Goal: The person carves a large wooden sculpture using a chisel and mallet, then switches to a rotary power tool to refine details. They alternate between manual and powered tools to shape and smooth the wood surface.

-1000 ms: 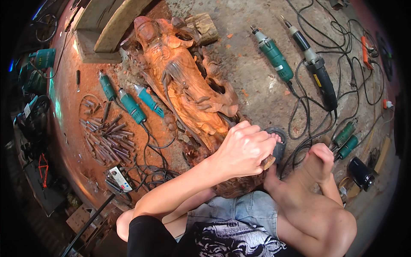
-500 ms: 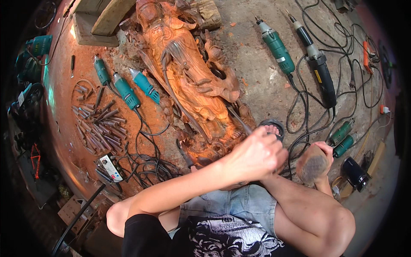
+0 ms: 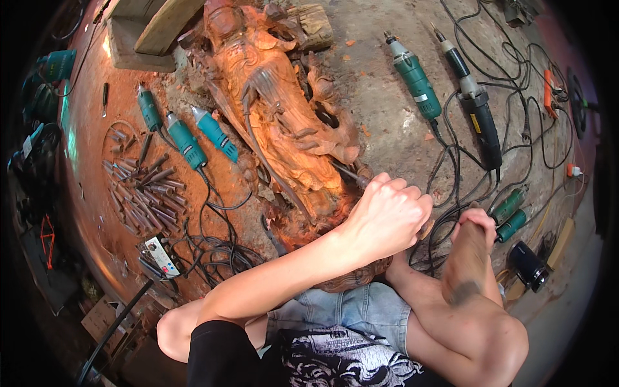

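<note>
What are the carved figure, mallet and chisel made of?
Carved figure: seemingly wood, reddish-orange with some sheen; streaky grain shows. Mallet: probably plain wood, tan and matte, though blurred. Chisel: likely grey metal shaft; tan handle end looks wooden.

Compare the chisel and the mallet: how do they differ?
The chisel is slim with a dark shaft; the mallet is thicker and light brown. The chisel points toward the carving; the mallet is held apart from it. Both are held: left hand, chisel; right hand, mallet.
</note>
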{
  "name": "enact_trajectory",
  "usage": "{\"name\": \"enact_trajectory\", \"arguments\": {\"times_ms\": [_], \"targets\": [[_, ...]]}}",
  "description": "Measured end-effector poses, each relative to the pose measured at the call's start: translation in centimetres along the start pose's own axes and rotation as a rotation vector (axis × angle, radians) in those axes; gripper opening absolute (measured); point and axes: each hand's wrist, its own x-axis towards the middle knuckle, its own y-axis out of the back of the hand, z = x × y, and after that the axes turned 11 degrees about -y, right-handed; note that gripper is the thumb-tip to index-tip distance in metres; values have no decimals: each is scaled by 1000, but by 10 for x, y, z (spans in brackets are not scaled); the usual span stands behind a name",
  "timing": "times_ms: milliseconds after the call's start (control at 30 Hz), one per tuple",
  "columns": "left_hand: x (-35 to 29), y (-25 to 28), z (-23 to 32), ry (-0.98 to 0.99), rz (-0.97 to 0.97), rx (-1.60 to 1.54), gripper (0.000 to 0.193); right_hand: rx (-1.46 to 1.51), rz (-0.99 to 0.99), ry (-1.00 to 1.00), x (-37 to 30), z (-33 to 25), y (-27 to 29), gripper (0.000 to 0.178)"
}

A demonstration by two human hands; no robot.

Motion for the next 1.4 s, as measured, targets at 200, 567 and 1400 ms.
{"name": "enact_trajectory", "arguments": {"times_ms": [200,567,1400], "targets": [[-4,0,-2,0,-7,44,24,70,181,43,-9,11,-15,60],[-13,-5,-5,-101,49,85,17,99,131,121,5,-13,-4,49],[-17,8,5,-184,-13,-59,17,-58,98,-417,6,-44,-7,52]]}}
